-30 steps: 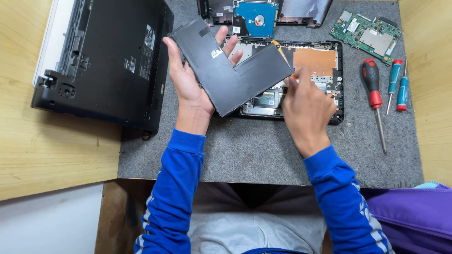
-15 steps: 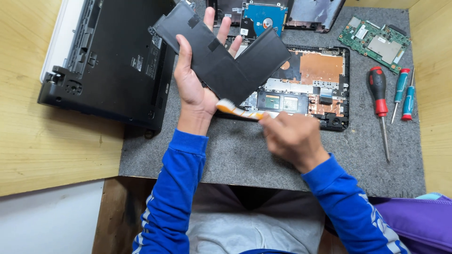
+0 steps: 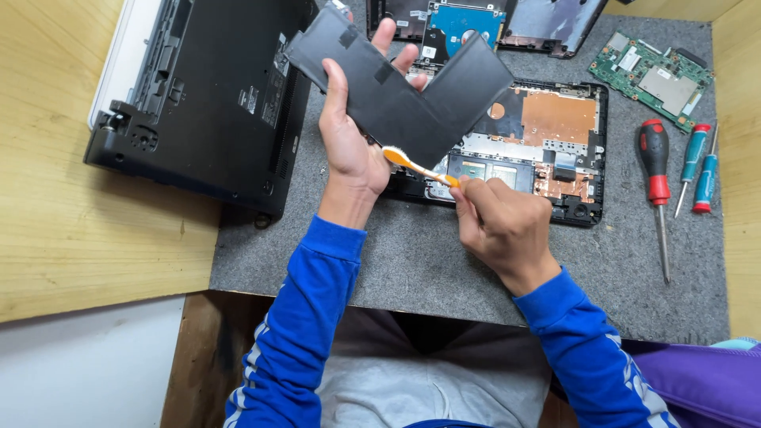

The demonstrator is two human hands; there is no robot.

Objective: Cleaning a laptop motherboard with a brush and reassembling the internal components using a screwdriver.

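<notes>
The left hand (image 3: 353, 147) held a flat, black, V-shaped laptop battery pack (image 3: 400, 91) up above the grey felt work mat (image 3: 412, 254), its fingers closed around the pack's lower edge with fingertips showing over the top. The right hand (image 3: 503, 226) was clamped on the handle of an orange toothbrush (image 3: 420, 168), whose white bristled head touched the pack's bottom corner, just beside the left thumb. Under the pack, lying on the mat, sat an opened laptop base (image 3: 547, 150) with copper-coloured shielding and bare circuitry showing. Behind it, at the far edge of the mat, lay another opened chassis holding a blue-labelled hard drive (image 3: 460, 24). To the left, a closed black laptop (image 3: 210, 95) rested bottom-up, partly on the mat and partly on the wooden tabletop (image 3: 55, 206). At the far right corner lay a loose green circuit board (image 3: 654, 75). Nearer along the right side lay a red-and-black-handled screwdriver (image 3: 655, 178), and just beside it two smaller teal-handled screwdrivers (image 3: 697, 166) with red caps, all well apart from both hands. Both forearms wore blue sleeves (image 3: 317, 301) with white stripes.
</notes>
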